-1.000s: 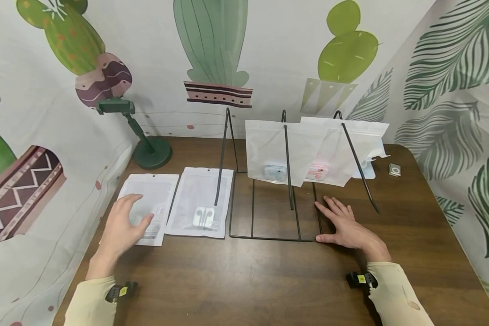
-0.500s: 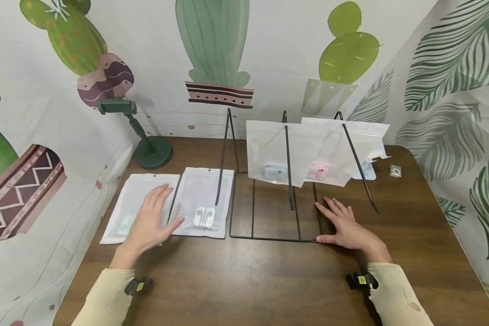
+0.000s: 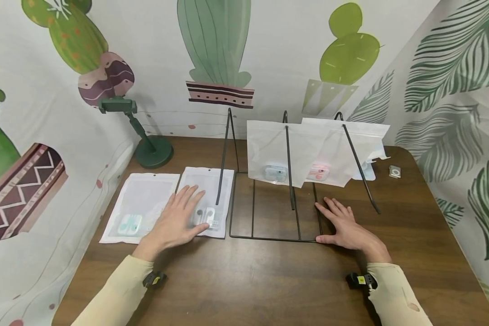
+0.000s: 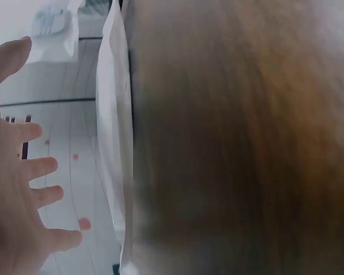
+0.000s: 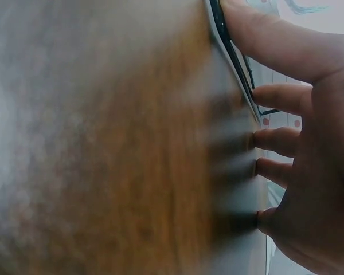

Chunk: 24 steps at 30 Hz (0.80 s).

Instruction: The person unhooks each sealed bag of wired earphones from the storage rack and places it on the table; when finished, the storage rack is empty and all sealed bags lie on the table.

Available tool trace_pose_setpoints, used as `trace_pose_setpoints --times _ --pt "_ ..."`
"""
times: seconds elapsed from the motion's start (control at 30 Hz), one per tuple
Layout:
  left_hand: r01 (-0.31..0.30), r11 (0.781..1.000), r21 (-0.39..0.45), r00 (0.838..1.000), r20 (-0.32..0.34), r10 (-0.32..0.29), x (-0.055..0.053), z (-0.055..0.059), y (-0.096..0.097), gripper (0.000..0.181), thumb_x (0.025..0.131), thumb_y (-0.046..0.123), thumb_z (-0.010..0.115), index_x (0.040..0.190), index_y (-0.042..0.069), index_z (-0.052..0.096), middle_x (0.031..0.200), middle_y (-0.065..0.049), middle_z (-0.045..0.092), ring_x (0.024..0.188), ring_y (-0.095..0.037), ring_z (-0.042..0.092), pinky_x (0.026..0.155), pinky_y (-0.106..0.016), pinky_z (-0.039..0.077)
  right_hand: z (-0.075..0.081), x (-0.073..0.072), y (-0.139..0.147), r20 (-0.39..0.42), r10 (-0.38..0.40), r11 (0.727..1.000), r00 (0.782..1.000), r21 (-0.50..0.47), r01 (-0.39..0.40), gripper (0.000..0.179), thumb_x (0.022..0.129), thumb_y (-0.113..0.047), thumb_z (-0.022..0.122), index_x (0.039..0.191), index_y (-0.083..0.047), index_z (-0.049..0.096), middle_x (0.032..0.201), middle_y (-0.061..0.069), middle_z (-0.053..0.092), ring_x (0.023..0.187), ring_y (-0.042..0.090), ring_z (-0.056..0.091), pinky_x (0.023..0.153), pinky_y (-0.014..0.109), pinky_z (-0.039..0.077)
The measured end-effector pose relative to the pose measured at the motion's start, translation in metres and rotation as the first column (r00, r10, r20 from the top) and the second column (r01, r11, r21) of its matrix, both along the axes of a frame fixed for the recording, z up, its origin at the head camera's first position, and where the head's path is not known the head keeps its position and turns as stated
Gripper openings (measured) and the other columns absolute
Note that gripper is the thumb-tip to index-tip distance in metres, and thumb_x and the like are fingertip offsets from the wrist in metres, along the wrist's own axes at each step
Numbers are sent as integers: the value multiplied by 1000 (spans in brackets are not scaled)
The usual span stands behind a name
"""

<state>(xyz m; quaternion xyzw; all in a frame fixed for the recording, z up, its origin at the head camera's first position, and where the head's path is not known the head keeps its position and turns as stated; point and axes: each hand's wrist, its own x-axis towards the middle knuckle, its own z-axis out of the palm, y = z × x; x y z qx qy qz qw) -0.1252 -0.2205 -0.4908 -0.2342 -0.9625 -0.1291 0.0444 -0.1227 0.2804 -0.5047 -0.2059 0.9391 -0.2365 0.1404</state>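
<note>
My left hand [image 3: 177, 226] is over the second white zip bag [image 3: 203, 181], which shows white earphones through its clear front and lies flat on the table. In the left wrist view the fingers [image 4: 40, 168] are spread above the bag edge, apart from it. Left of it lies another white zip bag [image 3: 146, 194] with mint-green earphones inside. My right hand [image 3: 346, 228] rests on the table by the right side of the black wire rack [image 3: 269, 238]; its thumb touches the rack's front corner. Neither hand holds anything.
Two more zip bags hang on the rack, one with blue earphones [image 3: 275, 173] and one with pink earphones [image 3: 318, 172]. A green phone stand [image 3: 152, 151] stands back left. A small silver music player [image 3: 395, 171] lies at the right.
My left hand has moved right, from over the left bag to over the bag with white earphones, uncovering the mint-green earphones. My right hand has stayed in place.
</note>
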Motion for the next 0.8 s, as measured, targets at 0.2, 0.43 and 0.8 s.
trace_pose_setpoints --times 0.2,0.43,0.8 --pt "42 997 -68 999 35 -39 -3 -4 14 92 83 72 53 155 23 23 162 -8 19 149 -34 14 113 -67 18 -1 1 0 -3 -5 1000 1000 -7 5 95 79 -51 76 153 -10 31 159 27 15 145 49 7 106 76 3" --pt "88 988 -123 995 65 -81 -6 -9 30 92 84 73 50 154 17 29 163 -9 17 150 -34 11 115 -65 14 -1 1 1 4 -5 1000 1000 -3 5 96 79 -52 75 153 -10 31 159 27 14 145 49 7 107 76 3" --pt "125 976 -181 989 104 -107 -10 -14 48 93 83 76 49 156 25 22 161 -14 22 151 -33 10 117 -62 12 -2 -1 1 -16 7 1000 1000 20 -7 96 79 -53 74 153 -10 30 159 27 15 145 49 8 107 76 5"
